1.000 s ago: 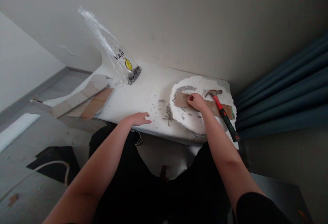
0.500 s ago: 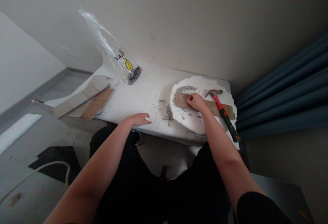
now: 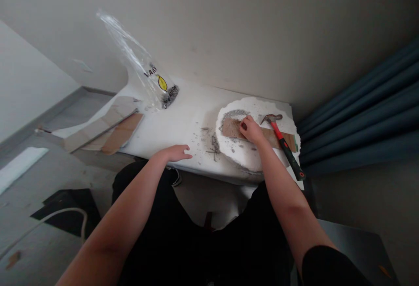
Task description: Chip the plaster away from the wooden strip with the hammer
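My right hand (image 3: 251, 129) is over the brown strip (image 3: 271, 137), thumb and fingertips together in a pinch; whatever is between them is too small to make out. The strip lies across a round white slab (image 3: 242, 157) with a ragged edge, and its left end is covered in small dots. Right of that hand, a claw hammer (image 3: 284, 146) with a red and black handle rests across the strip. My left hand (image 3: 176, 153) lies at the front edge of the white surface (image 3: 163, 133), thumb and fingers apart, holding nothing.
Dark slivers and grey crumbs (image 3: 212, 144) are scattered left of the slab. A clear plastic bag (image 3: 144, 67) with dark contents stands by the wall. Cardboard pieces (image 3: 122, 133) lie at the left end. A blue curtain (image 3: 360, 115) hangs at right; a pale hose (image 3: 65, 210) crosses the floor.
The whole view has shifted slightly. My right hand stays at the same part of the strip, its fingers a little raised. My left hand and the hammer keep their places.
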Demonstrator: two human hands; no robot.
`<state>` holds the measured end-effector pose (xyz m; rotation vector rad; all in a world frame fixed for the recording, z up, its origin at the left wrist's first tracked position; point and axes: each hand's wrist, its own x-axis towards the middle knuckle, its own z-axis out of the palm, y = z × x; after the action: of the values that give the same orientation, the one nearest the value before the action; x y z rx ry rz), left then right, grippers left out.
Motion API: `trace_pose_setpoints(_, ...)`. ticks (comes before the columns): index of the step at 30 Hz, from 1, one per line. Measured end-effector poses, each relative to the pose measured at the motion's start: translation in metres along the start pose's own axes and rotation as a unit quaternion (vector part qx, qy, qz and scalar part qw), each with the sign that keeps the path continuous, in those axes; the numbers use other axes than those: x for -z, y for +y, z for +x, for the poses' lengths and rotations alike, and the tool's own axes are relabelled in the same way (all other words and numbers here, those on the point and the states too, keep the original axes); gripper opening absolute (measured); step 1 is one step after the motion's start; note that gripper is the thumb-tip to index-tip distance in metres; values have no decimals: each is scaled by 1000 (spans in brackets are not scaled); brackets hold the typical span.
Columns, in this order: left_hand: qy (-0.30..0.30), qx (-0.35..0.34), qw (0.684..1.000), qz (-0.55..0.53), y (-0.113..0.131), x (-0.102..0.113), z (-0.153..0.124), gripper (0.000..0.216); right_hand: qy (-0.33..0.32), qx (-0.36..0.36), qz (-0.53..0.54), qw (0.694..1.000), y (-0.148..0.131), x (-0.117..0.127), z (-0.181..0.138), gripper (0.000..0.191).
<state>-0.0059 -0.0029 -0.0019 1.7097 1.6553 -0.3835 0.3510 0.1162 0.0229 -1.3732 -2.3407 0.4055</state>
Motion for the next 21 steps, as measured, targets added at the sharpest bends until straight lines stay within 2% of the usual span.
trace_pose_setpoints(5,-4,4,1000,0,-3,0,2,82,-14,12,33,999,4,-2,2,5)
trace_pose_setpoints(9,1,4,1000,0,-4,0,1,82,12,19,57,998,5,-2,0,9)
trace_pose_setpoints(16,5,2,1000,-5,-4,1,0,81,-5,7,-22,1000,-5,-1,-2,14)
trace_pose_setpoints(21,3,5,1000,-5,-3,1,-2,82,5,-14,-8,1000,-3,-6,-4,15)
